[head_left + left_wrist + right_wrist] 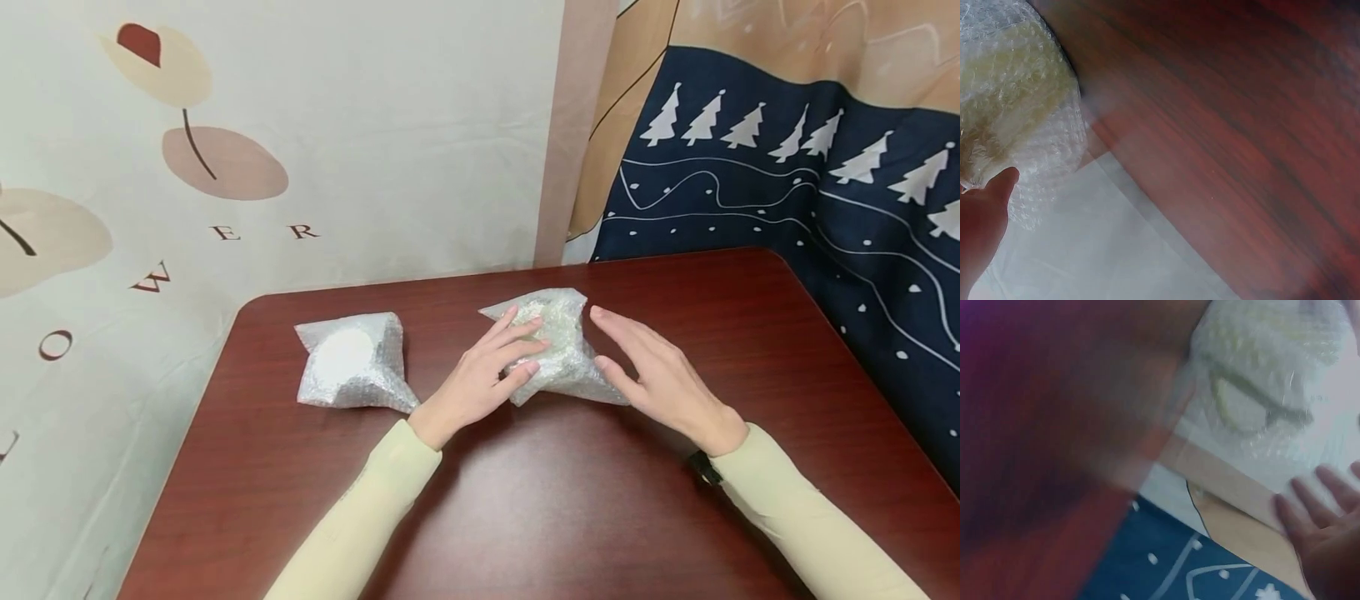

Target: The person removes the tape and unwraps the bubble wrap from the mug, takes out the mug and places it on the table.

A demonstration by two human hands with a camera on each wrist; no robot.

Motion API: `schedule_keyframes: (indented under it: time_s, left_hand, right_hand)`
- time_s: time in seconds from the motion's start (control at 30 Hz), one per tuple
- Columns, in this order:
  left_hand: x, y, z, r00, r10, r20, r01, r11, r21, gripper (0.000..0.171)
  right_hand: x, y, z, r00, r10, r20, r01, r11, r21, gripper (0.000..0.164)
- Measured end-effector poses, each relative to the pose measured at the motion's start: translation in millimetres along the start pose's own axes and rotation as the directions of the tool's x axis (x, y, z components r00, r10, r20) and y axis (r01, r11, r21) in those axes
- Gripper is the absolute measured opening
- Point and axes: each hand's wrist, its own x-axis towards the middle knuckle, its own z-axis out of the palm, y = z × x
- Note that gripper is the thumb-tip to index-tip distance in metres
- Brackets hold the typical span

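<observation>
Mid-frame, a bubble-wrapped package (564,332) is being touched by the spread left hand (486,372), the uncurled right hand (662,372) being held alongside.

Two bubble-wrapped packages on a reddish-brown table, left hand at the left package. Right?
Wrong package: the head view shows the left hand at the right package, not the left package. The rest stands.
</observation>
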Motion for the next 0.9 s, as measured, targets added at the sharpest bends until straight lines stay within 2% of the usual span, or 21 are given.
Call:
schedule_keyframes:
  time_s: [0.07,0.17,0.27,0.37,0.47,0.73,0.83,0.9]
  left_hand:
    - [-0.3,-0.8,0.4,1.0,0.002,-0.005,-0.002,1.0,0.002,0.036]
    - [-0.9,-1.6,1.1,1.0,0.001,-0.009,-0.001,1.0,-0.005,0.036]
    - [-1.5,-2.0,1.9,1.0,-0.008,-0.006,0.008,1.0,-0.015,0.037]
    - [-1.6,-2.2,2.6,1.0,-0.019,-0.003,0.019,1.0,-0.024,0.037]
    - [-1.3,-2.3,3.0,1.0,-0.025,-0.004,0.025,0.999,-0.035,0.036]
    - [-1.2,-1.5,2.3,0.999,-0.034,-0.01,0.033,0.998,-0.06,0.036]
    - [-1.3,-0.8,2.3,0.999,-0.036,-0.008,0.035,0.997,-0.063,0.036]
    - [-1.3,-0.7,2.5,0.999,-0.036,-0.006,0.036,0.997,-0.065,0.036]
  right_hand:
    - [1.5,-0.2,-2.2,0.992,-0.124,-0.022,0.123,0.992,-0.04,0.061]
    - [4.3,0.2,-2.5,0.961,-0.274,-0.034,0.272,0.961,-0.056,0.049]
    - [6.5,1.6,-0.1,0.924,-0.381,-0.038,0.377,0.922,-0.084,0.04]
    - [8.2,3.4,1.9,0.887,-0.461,-0.032,0.454,0.882,-0.127,0.04]
    - [8.5,5.6,2.1,0.858,-0.512,-0.024,0.501,0.848,-0.171,0.039]
    - [10.4,5.8,5.4,0.81,-0.585,-0.044,0.56,0.793,-0.242,0.037]
    - [9.5,5.6,7.3,0.809,-0.586,-0.039,0.557,0.786,-0.267,0.038]
    - [8.4,5.6,8.5,0.819,-0.574,-0.023,0.547,0.791,-0.274,0.038]
